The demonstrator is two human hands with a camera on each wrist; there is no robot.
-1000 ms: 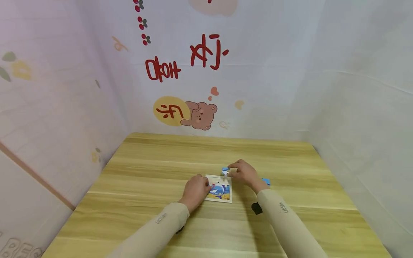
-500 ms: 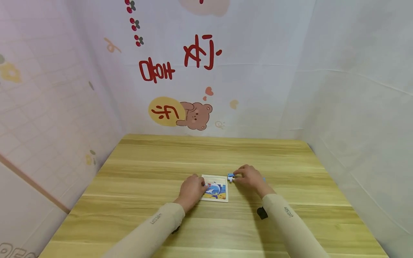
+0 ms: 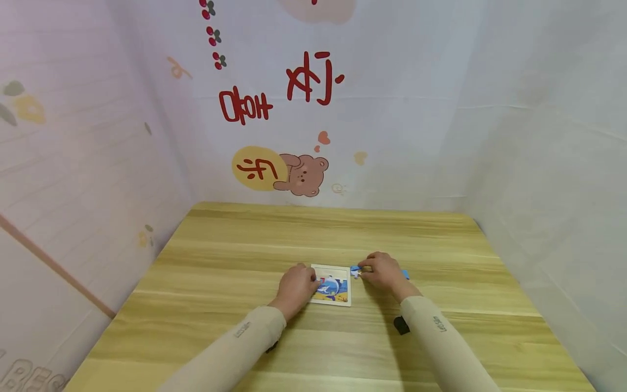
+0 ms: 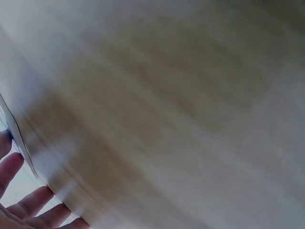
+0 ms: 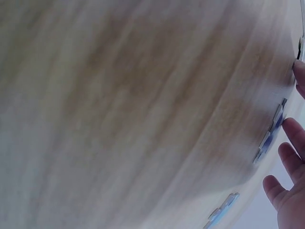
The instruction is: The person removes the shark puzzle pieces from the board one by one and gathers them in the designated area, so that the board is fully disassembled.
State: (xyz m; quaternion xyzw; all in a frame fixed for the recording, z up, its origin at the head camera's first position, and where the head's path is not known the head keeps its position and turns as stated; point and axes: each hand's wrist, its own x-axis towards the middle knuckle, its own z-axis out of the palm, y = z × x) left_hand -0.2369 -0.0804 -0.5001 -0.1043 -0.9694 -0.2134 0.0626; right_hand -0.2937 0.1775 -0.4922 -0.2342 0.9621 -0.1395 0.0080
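A white-rimmed jigsaw puzzle tray (image 3: 350, 291) lies on the wooden table in the head view, with a dolphin sea picture filling its lower part and a bare strip at its top. My left hand (image 3: 295, 287) grips its left edge between thumb and index finger. Just right of the tray's upper right corner is a blue and white puzzle piece (image 3: 355, 271), pinched at its right side by the thumb and index finger of my right hand (image 3: 384, 273). The other fingers of that hand hang loosely spread in the right wrist view.
A loose blue piece (image 3: 405, 274) shows right of my right hand. In the right wrist view another piece (image 5: 270, 132) lies by the middle fingertip; the hand hides it in the head view. Printed cloth walls (image 3: 392, 136) stand behind and beside the table (image 3: 254, 234).
My right hand has moved the puzzle piece from above the tray's upper right corner to the right and nearer, beside that corner. The left hand stays on the tray.
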